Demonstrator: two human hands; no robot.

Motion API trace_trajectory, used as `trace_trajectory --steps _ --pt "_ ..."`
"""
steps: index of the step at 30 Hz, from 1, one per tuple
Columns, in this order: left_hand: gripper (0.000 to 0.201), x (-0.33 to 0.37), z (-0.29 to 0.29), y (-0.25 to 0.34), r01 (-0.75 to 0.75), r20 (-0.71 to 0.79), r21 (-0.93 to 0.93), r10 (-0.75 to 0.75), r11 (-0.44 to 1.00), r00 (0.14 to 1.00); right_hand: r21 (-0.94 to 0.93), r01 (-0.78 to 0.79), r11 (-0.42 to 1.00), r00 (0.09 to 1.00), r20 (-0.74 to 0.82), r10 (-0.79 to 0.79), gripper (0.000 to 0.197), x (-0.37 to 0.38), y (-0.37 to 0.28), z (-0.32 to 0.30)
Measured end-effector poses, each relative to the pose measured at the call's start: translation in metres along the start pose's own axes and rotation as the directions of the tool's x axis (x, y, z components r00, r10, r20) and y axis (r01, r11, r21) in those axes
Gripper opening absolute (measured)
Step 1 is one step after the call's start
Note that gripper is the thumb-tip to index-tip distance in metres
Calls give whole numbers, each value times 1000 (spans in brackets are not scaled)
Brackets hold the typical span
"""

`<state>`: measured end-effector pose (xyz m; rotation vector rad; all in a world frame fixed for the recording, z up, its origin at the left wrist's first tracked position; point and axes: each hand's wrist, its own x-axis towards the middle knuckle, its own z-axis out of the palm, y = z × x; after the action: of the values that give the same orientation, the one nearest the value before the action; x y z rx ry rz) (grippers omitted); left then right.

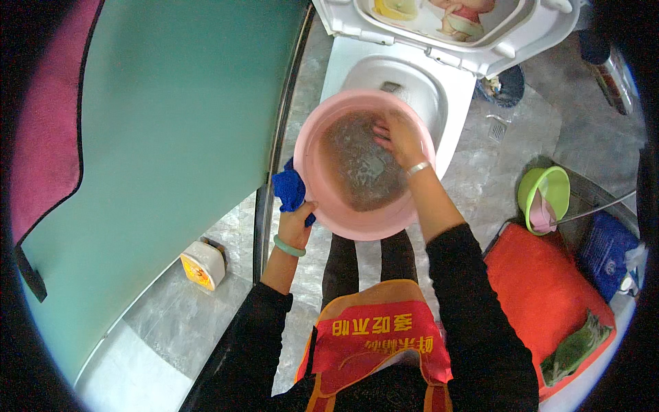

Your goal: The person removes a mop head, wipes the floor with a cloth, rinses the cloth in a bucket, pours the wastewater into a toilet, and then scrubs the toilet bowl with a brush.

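Note:
A pink basin with murky greyish water in it is held over the front of a white toilet. My left hand grips the basin's rim at the lower left, and a bunched blue cloth is caught in the same hand, hanging outside the basin. My right hand reaches in over the basin's right side. Its fingers are apart at the water's surface, with nothing seen in them; some fingertips are hard to make out.
A frosted glass door stands at the left, with a white box near its foot. The toilet lid is raised. At the right are a dark waste bin, a green bucket and a red cloth-like item.

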<state>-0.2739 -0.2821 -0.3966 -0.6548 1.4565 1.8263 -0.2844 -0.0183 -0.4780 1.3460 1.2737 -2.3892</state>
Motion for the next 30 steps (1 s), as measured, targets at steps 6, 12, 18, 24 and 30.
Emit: trace_trajectory --steps 6,12,18,24,30 --pt "39 -5 -6 -6 54 -56 -2 -54 999 997 -508 419 753 906 182 -382 21 -38 28 -35" --pt "40 -4 0 -3 6 33 -44 -5 999 999 -401 572 716 814 385 -435 42 -44 38 71" --pt "40 -3 -7 -7 -13 -19 21 14 1000 1000 -522 595 611 772 582 -255 42 -94 32 77" --pt "31 -5 -6 -4 27 -58 -1 -27 1000 998 -534 837 121 540 842 -13 26 -57 66 27" --pt "36 1 -38 -21 -174 106 207 154 963 982 -745 619 -248 656 664 -359 22 -24 44 -23"
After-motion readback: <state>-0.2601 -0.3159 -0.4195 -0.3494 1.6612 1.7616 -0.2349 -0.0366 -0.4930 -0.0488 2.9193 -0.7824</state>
